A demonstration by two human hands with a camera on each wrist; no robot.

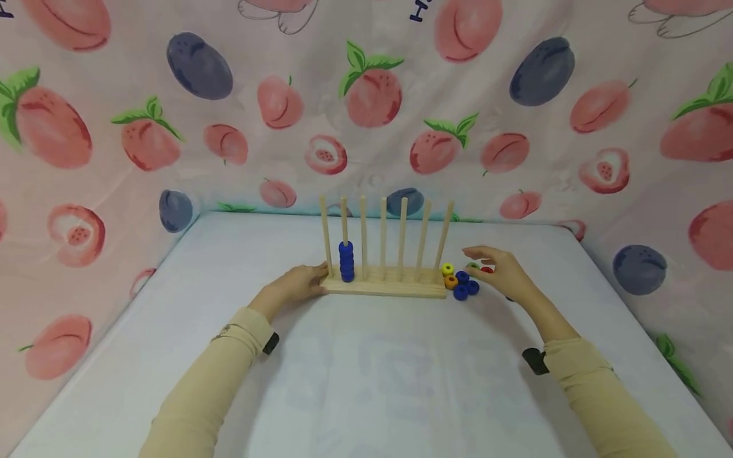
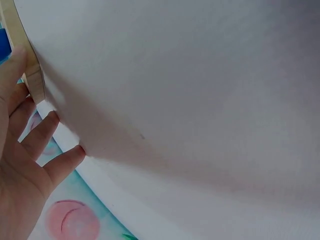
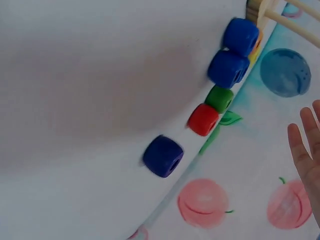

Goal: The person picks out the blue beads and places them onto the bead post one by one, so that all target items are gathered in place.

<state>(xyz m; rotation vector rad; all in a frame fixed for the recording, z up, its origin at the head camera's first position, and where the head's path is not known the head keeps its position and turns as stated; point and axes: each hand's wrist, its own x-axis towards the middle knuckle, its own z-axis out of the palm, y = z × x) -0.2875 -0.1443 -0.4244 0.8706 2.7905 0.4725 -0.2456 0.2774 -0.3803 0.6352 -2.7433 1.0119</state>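
Note:
A wooden peg stand with several upright pegs stands on the table, and a stack of blue beads sits on its second peg from the left. My left hand grips the stand's left end, the thumb along its front side and other fingers behind. Over the loose beads at the right end hovers my right hand, fingers apart and holding nothing. Beneath and beside it lie a yellow bead, an orange bead, several blue beads, a green bead and a red bead.
A dark blue bead lies apart from the others, mostly hidden by the right wrist in the head view. White cloth covers the table. Behind it rises a fruit-printed curtain, close to the stand's back.

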